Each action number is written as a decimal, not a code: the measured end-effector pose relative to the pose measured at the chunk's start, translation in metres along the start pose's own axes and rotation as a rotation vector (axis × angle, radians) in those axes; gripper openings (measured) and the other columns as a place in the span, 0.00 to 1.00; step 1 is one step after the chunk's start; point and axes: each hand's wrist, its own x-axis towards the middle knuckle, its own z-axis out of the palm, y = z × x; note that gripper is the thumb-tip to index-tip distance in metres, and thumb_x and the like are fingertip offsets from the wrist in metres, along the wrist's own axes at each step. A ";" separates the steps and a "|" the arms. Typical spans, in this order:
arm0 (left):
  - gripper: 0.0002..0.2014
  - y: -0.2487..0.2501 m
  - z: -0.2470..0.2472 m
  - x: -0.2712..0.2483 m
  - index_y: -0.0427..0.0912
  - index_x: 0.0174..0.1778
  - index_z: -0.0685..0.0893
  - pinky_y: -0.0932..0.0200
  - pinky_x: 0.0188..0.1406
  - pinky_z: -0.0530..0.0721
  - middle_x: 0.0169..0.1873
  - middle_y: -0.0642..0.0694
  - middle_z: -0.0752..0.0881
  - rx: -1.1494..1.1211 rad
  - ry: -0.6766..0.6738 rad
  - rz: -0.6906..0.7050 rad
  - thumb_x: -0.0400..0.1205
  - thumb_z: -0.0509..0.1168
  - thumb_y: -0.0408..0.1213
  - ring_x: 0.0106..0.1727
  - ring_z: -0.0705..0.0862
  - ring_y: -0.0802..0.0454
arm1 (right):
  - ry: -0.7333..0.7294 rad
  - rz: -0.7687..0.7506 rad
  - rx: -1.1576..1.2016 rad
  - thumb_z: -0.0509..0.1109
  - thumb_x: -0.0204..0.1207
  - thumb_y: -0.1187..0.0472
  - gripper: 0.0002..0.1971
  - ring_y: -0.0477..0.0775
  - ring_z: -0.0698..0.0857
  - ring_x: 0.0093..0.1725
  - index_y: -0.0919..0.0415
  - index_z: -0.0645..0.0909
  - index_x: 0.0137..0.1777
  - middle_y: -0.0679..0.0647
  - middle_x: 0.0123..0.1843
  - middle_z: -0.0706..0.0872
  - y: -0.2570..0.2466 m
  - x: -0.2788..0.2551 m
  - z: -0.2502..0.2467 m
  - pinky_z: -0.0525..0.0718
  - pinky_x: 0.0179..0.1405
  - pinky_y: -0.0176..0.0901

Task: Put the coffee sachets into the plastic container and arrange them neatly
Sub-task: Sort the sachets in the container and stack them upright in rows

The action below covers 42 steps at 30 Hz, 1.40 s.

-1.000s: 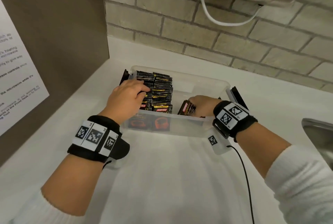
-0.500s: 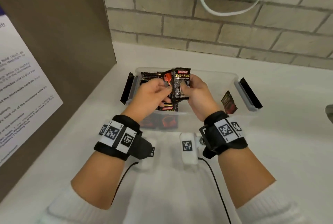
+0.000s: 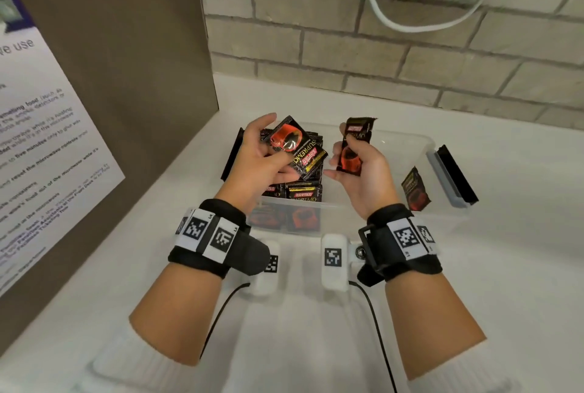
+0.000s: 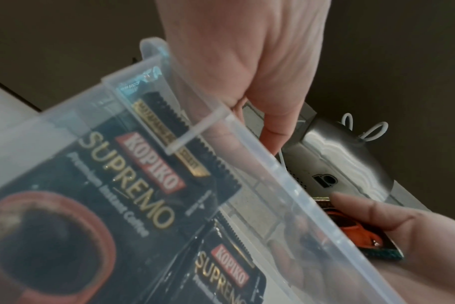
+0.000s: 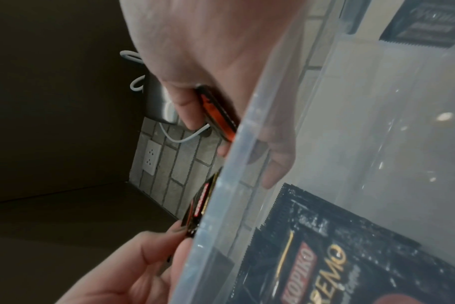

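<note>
Hands have parted since before | left hand (image 3: 264, 160) grips tilted sachet (image 3: 295, 147) | right hand (image 3: 363, 171), at 3 o'clock, pinches upright sachet (image 3: 354, 149) above plastic container (image 3: 423, 146)

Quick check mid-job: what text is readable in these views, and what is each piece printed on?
"KOPIKO SUPREMO": sachet held by the left hand.
"KOPIKO SUPREMO", "Instant Coffee": sachets seen through the container wall.
"use", "five minutes": wall notice; rest too blurred.
Wristband markers: patterns; tiny letters unreadable.
</note>
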 end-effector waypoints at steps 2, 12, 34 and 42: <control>0.25 0.001 -0.002 0.000 0.50 0.68 0.70 0.62 0.37 0.88 0.47 0.42 0.82 -0.034 0.003 -0.015 0.79 0.63 0.22 0.30 0.86 0.57 | 0.043 -0.036 0.022 0.57 0.83 0.62 0.10 0.46 0.82 0.42 0.57 0.79 0.57 0.50 0.42 0.83 0.001 0.001 -0.003 0.79 0.47 0.40; 0.02 0.002 -0.005 0.002 0.44 0.44 0.78 0.58 0.48 0.86 0.46 0.46 0.87 -0.244 0.010 -0.075 0.83 0.63 0.34 0.49 0.88 0.48 | 0.148 -0.217 -0.173 0.68 0.75 0.73 0.08 0.44 0.89 0.37 0.63 0.82 0.51 0.53 0.43 0.88 0.008 0.004 -0.001 0.86 0.37 0.35; 0.22 0.004 0.017 0.000 0.42 0.67 0.74 0.57 0.60 0.81 0.58 0.47 0.83 0.166 0.012 0.037 0.79 0.67 0.46 0.59 0.82 0.54 | 0.030 -0.161 -0.208 0.62 0.79 0.74 0.12 0.56 0.85 0.54 0.66 0.72 0.62 0.61 0.56 0.84 0.000 0.000 0.024 0.83 0.59 0.51; 0.14 -0.001 0.016 0.002 0.42 0.67 0.74 0.50 0.46 0.90 0.62 0.40 0.82 0.046 -0.186 -0.081 0.86 0.57 0.37 0.60 0.84 0.45 | -0.065 -0.112 -0.788 0.65 0.80 0.62 0.12 0.49 0.81 0.42 0.63 0.76 0.61 0.52 0.45 0.80 -0.003 -0.006 0.003 0.78 0.34 0.29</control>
